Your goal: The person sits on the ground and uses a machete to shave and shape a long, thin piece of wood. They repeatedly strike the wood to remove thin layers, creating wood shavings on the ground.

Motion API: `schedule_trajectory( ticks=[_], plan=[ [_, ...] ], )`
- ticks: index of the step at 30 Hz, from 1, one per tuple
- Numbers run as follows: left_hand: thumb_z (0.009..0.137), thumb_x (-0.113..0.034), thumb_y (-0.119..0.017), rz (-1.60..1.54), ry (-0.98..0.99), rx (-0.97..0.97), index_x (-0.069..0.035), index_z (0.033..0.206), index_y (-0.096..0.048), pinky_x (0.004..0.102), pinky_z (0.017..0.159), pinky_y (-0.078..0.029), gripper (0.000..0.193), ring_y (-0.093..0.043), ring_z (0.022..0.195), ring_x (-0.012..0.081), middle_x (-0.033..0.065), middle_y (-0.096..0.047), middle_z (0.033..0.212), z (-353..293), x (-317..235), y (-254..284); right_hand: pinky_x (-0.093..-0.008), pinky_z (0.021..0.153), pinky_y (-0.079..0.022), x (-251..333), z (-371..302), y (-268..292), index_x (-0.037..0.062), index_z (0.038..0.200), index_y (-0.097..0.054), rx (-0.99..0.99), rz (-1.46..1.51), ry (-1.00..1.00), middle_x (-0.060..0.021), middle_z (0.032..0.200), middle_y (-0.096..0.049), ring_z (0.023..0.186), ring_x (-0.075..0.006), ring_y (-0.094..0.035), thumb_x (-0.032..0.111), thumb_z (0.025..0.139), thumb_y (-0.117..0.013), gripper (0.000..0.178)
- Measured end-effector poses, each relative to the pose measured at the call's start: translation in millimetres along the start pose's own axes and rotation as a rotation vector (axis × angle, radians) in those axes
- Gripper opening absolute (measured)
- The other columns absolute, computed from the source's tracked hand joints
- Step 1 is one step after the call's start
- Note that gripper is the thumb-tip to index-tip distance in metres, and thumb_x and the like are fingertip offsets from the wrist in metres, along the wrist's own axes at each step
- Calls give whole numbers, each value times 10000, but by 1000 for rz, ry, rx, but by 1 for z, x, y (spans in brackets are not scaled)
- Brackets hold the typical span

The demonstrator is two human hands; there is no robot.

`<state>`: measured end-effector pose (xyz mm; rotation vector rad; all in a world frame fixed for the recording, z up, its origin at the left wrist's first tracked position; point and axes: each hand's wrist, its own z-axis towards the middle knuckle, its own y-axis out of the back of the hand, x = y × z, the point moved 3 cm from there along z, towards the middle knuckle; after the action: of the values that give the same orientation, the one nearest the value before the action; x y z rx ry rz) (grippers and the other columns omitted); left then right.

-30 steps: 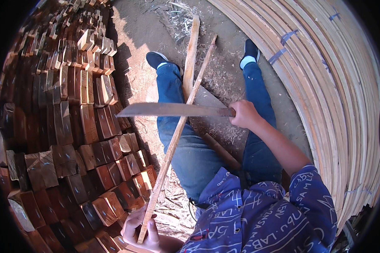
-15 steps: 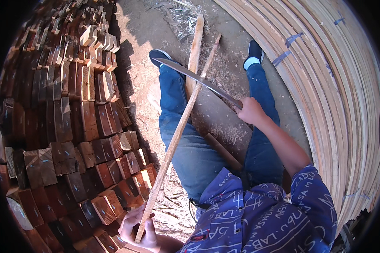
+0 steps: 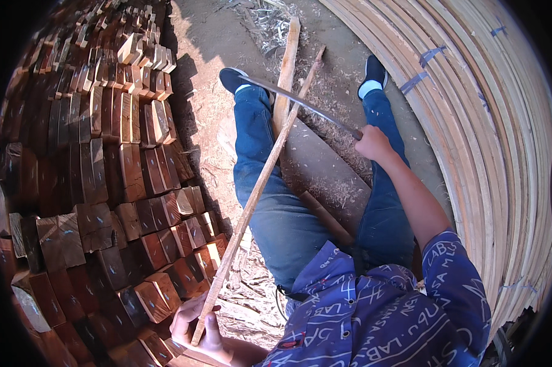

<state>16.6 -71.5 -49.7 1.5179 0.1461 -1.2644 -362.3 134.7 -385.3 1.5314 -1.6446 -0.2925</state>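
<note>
My left hand [image 3: 197, 327], at the lower left, is closed around the near end of a long, thin wooden stick [image 3: 246, 214]. The stick slants away over my left thigh, its far end lying across a wider wooden plank [image 3: 286, 73]. In my closed right hand [image 3: 374, 145] is the handle of a machete [image 3: 316, 109]. Its long blade points left toward my left shoe, crossing the stick near its far part. Seen almost edge-on, the blade looks narrow; I cannot tell if it touches the stick.
Stacked wooden blocks [image 3: 98, 229] fill the left side. Long bundled wooden strips [image 3: 472, 122], tied with bands, curve along the right. Between my legs lies a flat grey board [image 3: 325, 156] strewn with shavings. More shavings [image 3: 270, 27] are heaped on the ground ahead.
My right hand has moved up and to the right with the machete, and the blade has turned to show less of its flat side. My left hand keeps its grip on the stick.
</note>
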Motion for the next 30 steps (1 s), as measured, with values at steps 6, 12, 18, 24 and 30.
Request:
schedule_trajectory(
  ticks=[6,12,18,24,30],
  plan=[
    [837,-338,-756,34,-75,36,25,822,-618,238,509,-474,388,-638,585,168,202,-689,795,-3,-6,5,-453,768,-529,-110,10,8,-83,972,-678,9,201,-540,-274,893,-689,860,-378,-692,182,796,-622,322],
    [851,-335,-741,30,-30,-44,36,859,-590,277,480,-540,401,-642,580,192,210,-666,808,-10,-2,12,-445,720,-506,-184,-74,8,-62,930,-689,-157,41,-312,-234,795,-685,782,-351,-688,300,804,-733,386],
    [878,-233,-721,-44,-71,34,32,829,-573,277,495,-549,307,-636,614,183,171,-646,777,-4,-22,-9,-413,655,-478,-125,-137,-21,-27,795,-655,-160,453,-367,-181,677,-640,662,-297,-646,250,829,-722,287],
    [948,-154,-609,-116,148,-145,43,956,-614,344,549,-637,197,-653,786,194,124,-646,874,-21,4,-6,-395,593,-458,-57,-164,-46,-36,759,-628,-100,552,4,-136,611,-599,574,-237,-584,240,826,-721,299],
    [989,-134,-532,-476,389,-36,25,1043,-562,374,606,-653,171,-642,875,217,142,-588,1026,-66,11,-18,-401,587,-465,34,-230,-34,-38,753,-626,-45,519,330,-182,640,-614,577,-273,-606,249,809,-732,310]
  ],
)
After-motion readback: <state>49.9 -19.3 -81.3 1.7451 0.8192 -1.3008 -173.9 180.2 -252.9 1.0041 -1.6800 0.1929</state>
